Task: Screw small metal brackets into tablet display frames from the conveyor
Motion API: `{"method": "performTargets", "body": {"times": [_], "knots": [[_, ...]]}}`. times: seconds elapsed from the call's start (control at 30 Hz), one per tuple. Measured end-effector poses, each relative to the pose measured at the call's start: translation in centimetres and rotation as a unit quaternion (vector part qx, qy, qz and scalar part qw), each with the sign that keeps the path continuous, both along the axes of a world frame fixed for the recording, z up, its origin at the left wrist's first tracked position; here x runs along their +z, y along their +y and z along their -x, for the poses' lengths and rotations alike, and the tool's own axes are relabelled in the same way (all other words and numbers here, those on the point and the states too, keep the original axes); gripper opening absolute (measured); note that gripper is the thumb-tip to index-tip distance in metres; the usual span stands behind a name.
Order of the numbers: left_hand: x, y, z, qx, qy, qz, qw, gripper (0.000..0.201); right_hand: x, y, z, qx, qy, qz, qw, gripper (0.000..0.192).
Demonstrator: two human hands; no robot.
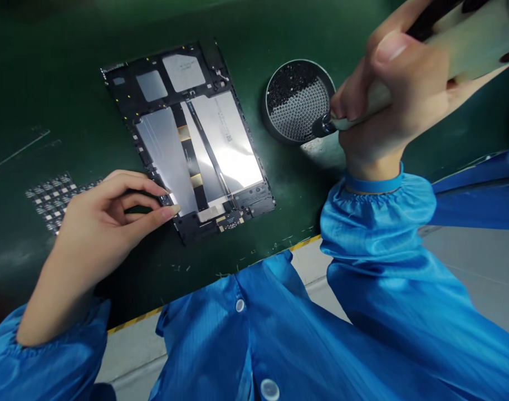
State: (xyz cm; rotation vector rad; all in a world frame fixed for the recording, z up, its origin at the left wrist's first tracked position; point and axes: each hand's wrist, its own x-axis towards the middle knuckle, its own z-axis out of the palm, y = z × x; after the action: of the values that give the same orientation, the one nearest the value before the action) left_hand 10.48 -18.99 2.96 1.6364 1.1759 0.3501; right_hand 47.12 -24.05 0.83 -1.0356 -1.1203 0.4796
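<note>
Hands: 2. Left hand (102, 220) nearest, above the near-left part of the tabletop (292, 192), palm down, fingers curled, thumb and index gripping the left edge of 1 opened tablet (221, 133) close to its near-left corner. Tablet lies mid-tabletop, tilted relative to the near edge; 2 large silver panels exposed, 2 gold patches on the strip between. Left of it, partly behind the hand: 1 grid of small parts (54, 197), too blurred to count. Farther right: right hand (399, 106) raised, wrist bent, wrapped round 1 powered screwdriver (467, 47), tip at the near-right rim of 1 round dish (268, 117); dark screws inside, uncountable.
</note>
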Motion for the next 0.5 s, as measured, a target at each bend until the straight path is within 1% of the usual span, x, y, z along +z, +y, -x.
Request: {"method": "performTargets", "body": {"times": [0.13,0.2,0.27,0.33,0.37,0.43,0.5], "knots": [[-0.5,0.1,0.3,-0.01,-0.028,-0.003,1.0,0.024,0.1,0.1,-0.4,0.003,-0.042,-0.008,0.999,0.065],[-0.8,0.2,0.5,-0.02,-0.04,-0.007,0.999,0.024,0.2,0.2,-0.4,-0.001,-0.056,0.0,0.998,0.068],[-1.0,0.4,0.6,-0.025,-0.057,-0.008,0.998,0.025,0.4,0.1,-0.2,-0.012,-0.046,0.012,0.999,0.072],[-1.2,0.5,0.5,-0.032,-0.075,-0.011,0.997,0.025,0.7,0.0,0.2,-0.031,-0.017,0.009,0.999,0.077],[-1.2,0.5,0.4,-0.04,-0.082,-0.012,0.996,0.024,0.9,0.0,0.5,-0.041,-0.004,0.004,0.999,0.076],[-1.2,0.5,0.2,-0.057,-0.09,-0.03,0.994,0.02,1.5,-0.1,1.4,-0.063,0.016,-0.002,0.998,0.061],[-1.1,0.3,0.0,-0.068,-0.09,-0.061,0.992,0.015,2.3,0.0,2.8,-0.08,0.035,0.012,0.996,0.054]]}}
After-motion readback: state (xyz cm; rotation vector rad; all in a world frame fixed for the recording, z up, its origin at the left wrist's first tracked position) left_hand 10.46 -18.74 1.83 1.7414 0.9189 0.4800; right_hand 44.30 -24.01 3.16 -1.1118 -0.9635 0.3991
